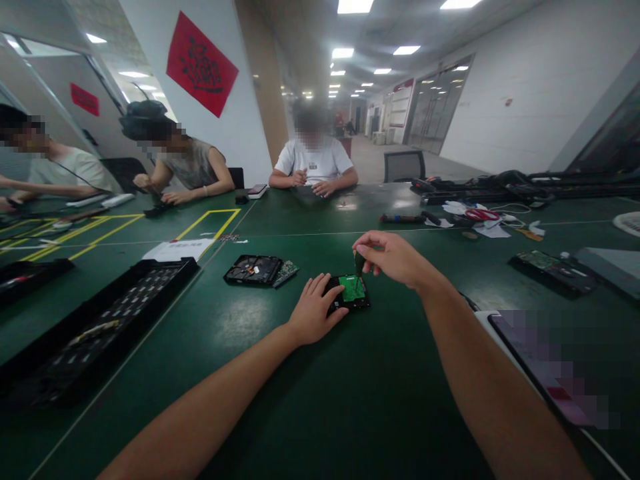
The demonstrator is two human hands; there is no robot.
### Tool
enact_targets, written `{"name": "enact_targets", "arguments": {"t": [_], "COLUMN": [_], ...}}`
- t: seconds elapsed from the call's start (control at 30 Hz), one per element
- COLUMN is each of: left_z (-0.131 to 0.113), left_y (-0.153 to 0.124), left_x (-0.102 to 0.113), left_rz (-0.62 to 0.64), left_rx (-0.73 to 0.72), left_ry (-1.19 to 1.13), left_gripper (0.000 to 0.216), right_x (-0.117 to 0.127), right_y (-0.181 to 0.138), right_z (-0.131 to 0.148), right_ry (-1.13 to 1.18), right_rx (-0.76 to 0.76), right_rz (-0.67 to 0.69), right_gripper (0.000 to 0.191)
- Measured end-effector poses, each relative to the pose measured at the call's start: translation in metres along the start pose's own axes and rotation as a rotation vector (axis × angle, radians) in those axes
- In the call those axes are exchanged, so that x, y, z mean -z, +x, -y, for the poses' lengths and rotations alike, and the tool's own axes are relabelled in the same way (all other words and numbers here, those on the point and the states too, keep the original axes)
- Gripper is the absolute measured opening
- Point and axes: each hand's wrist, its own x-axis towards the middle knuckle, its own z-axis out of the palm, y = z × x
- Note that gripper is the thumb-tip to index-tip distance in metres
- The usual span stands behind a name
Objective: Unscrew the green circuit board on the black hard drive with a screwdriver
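A black hard drive point(335, 304) with a green circuit board point(353, 289) facing up lies on the green table. My left hand point(314, 311) holds its left side, the thumb along the near edge and the index finger over the top. Between the fingers of my right hand point(391, 257) is a small screwdriver point(359, 263), upright, its thin shaft pointing down at the circuit board. Whether the tip sits in a screw is too small to tell. Left of my left hand lie an opened black casing point(253, 269) and a loose circuit board point(287, 272).
A long black tray point(100, 320) stands at left. At right are a phone point(543, 370), another board on a black part point(553, 270) and red-handled scissors point(481, 215). A dark cylindrical tool point(401, 219) lies farther back. A person point(314, 157) sits opposite; two others sit at left.
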Motion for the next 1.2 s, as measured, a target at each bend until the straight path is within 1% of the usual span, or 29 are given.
{"name": "enact_targets", "arguments": {"t": [0.13, 0.27, 0.4, 0.53, 0.63, 0.73, 0.83, 1.0, 1.1, 1.2], "left_z": [0.0006, 0.0014, 0.0017, 0.0012, 0.0008, 0.0006, 0.0005, 0.0009, 0.0005, -0.0006], "left_y": [0.0003, 0.0007, 0.0003, 0.0002, 0.0006, 0.0006, 0.0002, 0.0002, 0.0002, -0.0001], "left_x": [-0.0015, -0.0041, -0.0042, -0.0031, -0.0027, -0.002, -0.001, -0.0005, -0.0006, -0.0002], "left_rz": [0.007, -0.007, -0.016, -0.017, -0.012, -0.008, -0.012, -0.021, -0.017, -0.011], "left_rx": [0.002, 0.005, 0.007, 0.019, 0.027, 0.018, 0.009, -0.001, 0.0, -0.003], "left_ry": [0.004, -0.015, -0.03, -0.034, -0.033, -0.026, -0.023, -0.041, -0.035, -0.018], "left_gripper": [0.058, 0.056, 0.056, 0.064, 0.067, 0.063, 0.059, 0.059, 0.059, 0.058], "right_x": [-0.0002, 0.0004, 0.0015, 0.0006, 0.0001, 0.0014, 0.0033, 0.0016, 0.0002, 0.0009], "right_y": [0.0011, 0.0012, 0.0004, 0.0005, 0.0009, 0.0005, -0.0009, -0.0006, 0.0006, 0.0007], "right_z": [-0.0012, -0.0013, -0.0012, -0.0028, -0.0038, -0.0026, 0.0004, 0.0006, -0.0028, -0.0054], "right_ry": [0.018, -0.016, -0.031, -0.013, -0.002, -0.018, -0.046, -0.011, -0.037, -0.075], "right_rx": [0.018, 0.027, -0.002, -0.047, -0.025, 0.011, 0.0, -0.023, -0.004, 0.015], "right_rz": [0.006, -0.003, -0.034, -0.062, -0.049, -0.019, 0.006, -0.016, -0.014, -0.011], "right_gripper": [0.02, 0.024, 0.023, 0.023, 0.021, 0.017, 0.02, 0.022, 0.027, 0.028]}}
